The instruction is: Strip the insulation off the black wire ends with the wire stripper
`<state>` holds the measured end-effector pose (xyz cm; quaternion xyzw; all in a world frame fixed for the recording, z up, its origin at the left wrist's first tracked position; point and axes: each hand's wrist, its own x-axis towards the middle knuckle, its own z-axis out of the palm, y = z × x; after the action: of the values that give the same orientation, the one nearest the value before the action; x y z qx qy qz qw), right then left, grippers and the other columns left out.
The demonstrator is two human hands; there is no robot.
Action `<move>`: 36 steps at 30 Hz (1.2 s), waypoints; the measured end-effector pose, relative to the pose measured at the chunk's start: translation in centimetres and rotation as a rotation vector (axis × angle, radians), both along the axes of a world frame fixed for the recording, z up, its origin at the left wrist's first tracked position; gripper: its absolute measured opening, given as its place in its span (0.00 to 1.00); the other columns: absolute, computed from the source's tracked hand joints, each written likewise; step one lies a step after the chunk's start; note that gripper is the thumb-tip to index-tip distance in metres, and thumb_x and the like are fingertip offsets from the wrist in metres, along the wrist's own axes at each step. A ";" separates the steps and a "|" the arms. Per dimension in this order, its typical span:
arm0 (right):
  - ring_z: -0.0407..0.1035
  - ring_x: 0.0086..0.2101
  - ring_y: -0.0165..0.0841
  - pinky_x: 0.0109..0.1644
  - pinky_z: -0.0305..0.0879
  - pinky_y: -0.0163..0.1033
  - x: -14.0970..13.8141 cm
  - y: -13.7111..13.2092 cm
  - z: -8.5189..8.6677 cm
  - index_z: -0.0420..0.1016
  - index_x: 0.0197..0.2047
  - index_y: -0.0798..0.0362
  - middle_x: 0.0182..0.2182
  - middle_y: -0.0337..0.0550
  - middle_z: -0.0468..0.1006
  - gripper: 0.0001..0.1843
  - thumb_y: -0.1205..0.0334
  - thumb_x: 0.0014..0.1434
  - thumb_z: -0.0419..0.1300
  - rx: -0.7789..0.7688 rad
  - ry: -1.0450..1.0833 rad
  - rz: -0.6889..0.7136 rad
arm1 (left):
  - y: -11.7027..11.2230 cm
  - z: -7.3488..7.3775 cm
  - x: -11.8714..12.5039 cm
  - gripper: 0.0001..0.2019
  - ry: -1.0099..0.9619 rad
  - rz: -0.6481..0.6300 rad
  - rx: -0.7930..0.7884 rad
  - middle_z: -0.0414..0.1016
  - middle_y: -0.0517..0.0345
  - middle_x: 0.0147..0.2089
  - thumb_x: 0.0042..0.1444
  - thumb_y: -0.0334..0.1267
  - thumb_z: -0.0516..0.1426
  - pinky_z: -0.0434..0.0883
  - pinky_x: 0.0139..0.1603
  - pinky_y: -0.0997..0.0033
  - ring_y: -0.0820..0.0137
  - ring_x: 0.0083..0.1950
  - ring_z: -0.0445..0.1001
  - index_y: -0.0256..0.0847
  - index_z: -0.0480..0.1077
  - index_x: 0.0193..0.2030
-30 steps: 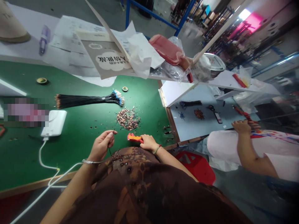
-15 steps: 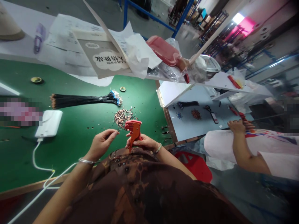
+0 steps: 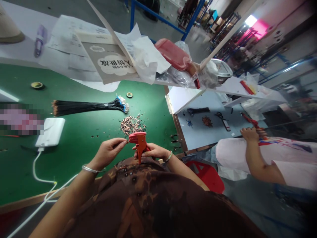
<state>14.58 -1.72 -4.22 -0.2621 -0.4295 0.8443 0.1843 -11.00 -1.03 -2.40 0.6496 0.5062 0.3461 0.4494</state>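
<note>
My right hand (image 3: 155, 151) is wrapped round the handles of a red-orange wire stripper (image 3: 140, 145), which stands upright with its head turned to the left. Thumb and fingers of my left hand (image 3: 111, 150) pinch a thin dark wire (image 3: 127, 141), mostly hidden by the fingertips, with its tip at the stripper's jaws. Just beyond the tool lies a heap of short copper-coloured and dark scraps (image 3: 131, 124). A bundle of black wires (image 3: 90, 107) with blue and pale ends rests farther back on the green table (image 3: 81, 132).
A white power bank (image 3: 51, 132) with a white cable is at the left. Tape rolls (image 3: 129, 95) lie on the table. Above runs a shelf (image 3: 15, 54) with papers and a red dustpan-like thing (image 3: 173, 54). To the right, a co-worker's hands (image 3: 250, 134) hold a red tool beside a grey-blue table (image 3: 195, 135).
The wire stripper has tipped and shifted slightly left and down, its head now meeting the wire at my left fingertips. My left hand has barely moved.
</note>
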 end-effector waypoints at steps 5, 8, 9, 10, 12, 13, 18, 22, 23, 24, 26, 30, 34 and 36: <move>0.73 0.46 0.38 0.53 0.67 0.45 0.1 0.4 0.3 0.67 0.60 0.57 0.47 0.53 0.76 0.32 0.57 0.54 0.69 0.005 0.031 0.037 | 0.3 0.5 -0.3 0.20 -0.022 -0.044 0.035 0.82 0.52 0.36 0.56 0.55 0.58 0.74 0.39 0.72 0.67 0.35 0.78 0.37 0.78 0.36; 0.72 0.46 0.38 0.52 0.67 0.45 0.1 0.5 0.3 0.67 0.59 0.57 0.46 0.53 0.76 0.33 0.56 0.53 0.69 -0.005 0.021 0.049 | 0.3 0.7 -0.4 0.19 -0.008 -0.076 0.056 0.81 0.53 0.35 0.57 0.53 0.57 0.73 0.36 0.73 0.68 0.34 0.77 0.37 0.78 0.36; 0.72 0.45 0.38 0.52 0.68 0.44 0.1 0.5 0.3 0.67 0.59 0.57 0.46 0.53 0.76 0.33 0.56 0.53 0.69 -0.006 0.014 0.053 | 0.4 0.7 -0.4 0.19 0.000 -0.085 0.063 0.81 0.53 0.34 0.57 0.53 0.57 0.73 0.35 0.74 0.69 0.33 0.77 0.37 0.78 0.36; 0.72 0.45 0.38 0.51 0.68 0.44 0.1 0.5 0.2 0.67 0.59 0.57 0.46 0.53 0.76 0.33 0.56 0.54 0.69 -0.003 0.007 0.058 | 0.4 0.7 -0.4 0.18 0.009 -0.094 0.069 0.81 0.53 0.34 0.58 0.52 0.56 0.73 0.35 0.74 0.69 0.33 0.76 0.37 0.77 0.36; 0.72 0.43 0.36 0.50 0.69 0.42 0.2 0.5 0.2 0.68 0.59 0.58 0.44 0.51 0.76 0.32 0.56 0.54 0.68 0.016 -0.009 0.068 | 0.5 0.7 -0.5 0.17 0.023 -0.116 0.082 0.80 0.54 0.34 0.59 0.51 0.56 0.72 0.34 0.75 0.70 0.32 0.76 0.37 0.77 0.36; 0.72 0.43 0.36 0.49 0.69 0.41 0.2 0.6 0.2 0.68 0.59 0.58 0.44 0.50 0.75 0.31 0.56 0.55 0.68 0.029 -0.019 0.071 | 0.5 0.7 -0.5 0.17 0.027 -0.131 0.089 0.80 0.55 0.33 0.59 0.50 0.56 0.71 0.34 0.75 0.70 0.32 0.75 0.38 0.77 0.36; 0.72 0.37 0.31 0.44 0.70 0.37 0.1 0.5 0.3 0.70 0.55 0.58 0.39 0.45 0.74 0.28 0.58 0.54 0.69 0.075 -0.076 0.069 | 0.8 0.8 -0.7 0.16 0.060 -0.187 0.111 0.78 0.57 0.30 0.60 0.49 0.55 0.69 0.32 0.76 0.72 0.30 0.73 0.39 0.77 0.35; 0.72 0.34 0.31 0.41 0.71 0.37 -0.1 0.1 0.3 0.71 0.54 0.58 0.37 0.43 0.74 0.27 0.56 0.53 0.69 0.054 -0.116 0.039 | 1.1 1.0 -0.6 0.17 0.087 -0.224 0.114 0.76 0.58 0.29 0.61 0.49 0.54 0.68 0.31 0.77 0.73 0.29 0.72 0.39 0.76 0.33; 0.72 0.34 0.31 0.41 0.71 0.37 -0.1 0.0 0.3 0.71 0.53 0.58 0.37 0.43 0.74 0.27 0.56 0.53 0.69 0.050 -0.126 0.027 | 1.2 1.1 -0.6 0.17 0.087 -0.233 0.109 0.76 0.58 0.29 0.61 0.49 0.54 0.67 0.32 0.76 0.72 0.29 0.72 0.39 0.76 0.33; 0.72 0.34 0.31 0.41 0.70 0.37 -0.1 -0.1 0.3 0.71 0.53 0.58 0.36 0.43 0.74 0.27 0.55 0.53 0.69 0.049 -0.136 0.016 | 1.3 1.2 -0.6 0.17 0.084 -0.240 0.103 0.76 0.58 0.29 0.61 0.49 0.53 0.67 0.31 0.76 0.72 0.29 0.72 0.39 0.76 0.33; 0.72 0.33 0.31 0.40 0.70 0.37 -0.1 -0.2 0.2 0.71 0.52 0.58 0.35 0.43 0.75 0.27 0.54 0.53 0.69 0.049 -0.153 0.008 | 1.5 1.3 -0.5 0.17 0.073 -0.246 0.088 0.76 0.58 0.29 0.60 0.50 0.54 0.68 0.31 0.76 0.72 0.29 0.72 0.39 0.75 0.32; 0.71 0.31 0.30 0.38 0.69 0.36 -0.2 -0.3 0.1 0.72 0.50 0.58 0.32 0.41 0.74 0.24 0.53 0.54 0.68 0.064 -0.162 -0.001 | 1.6 1.5 -0.4 0.18 0.067 -0.246 0.067 0.77 0.57 0.28 0.59 0.52 0.54 0.68 0.31 0.75 0.71 0.29 0.72 0.40 0.75 0.32; 0.67 0.27 0.27 0.33 0.66 0.34 -0.5 -0.6 0.1 0.72 0.47 0.59 0.27 0.38 0.70 0.22 0.51 0.57 0.65 0.029 -0.104 -0.041 | 1.6 1.4 -0.4 0.19 0.065 -0.245 0.051 0.77 0.57 0.29 0.58 0.54 0.54 0.68 0.31 0.75 0.70 0.29 0.72 0.40 0.76 0.32; 0.65 0.25 0.27 0.31 0.64 0.34 -0.8 -0.8 0.2 0.71 0.45 0.60 0.25 0.36 0.68 0.22 0.50 0.58 0.64 0.000 -0.076 -0.068 | 1.7 1.3 -0.3 0.19 0.060 -0.241 0.040 0.78 0.57 0.29 0.58 0.54 0.54 0.69 0.32 0.75 0.70 0.30 0.73 0.40 0.76 0.32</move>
<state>13.74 -2.54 -4.02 -0.3087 -0.4269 0.8269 0.1965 -11.33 0.62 -1.06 0.7246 0.4306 0.2801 0.4594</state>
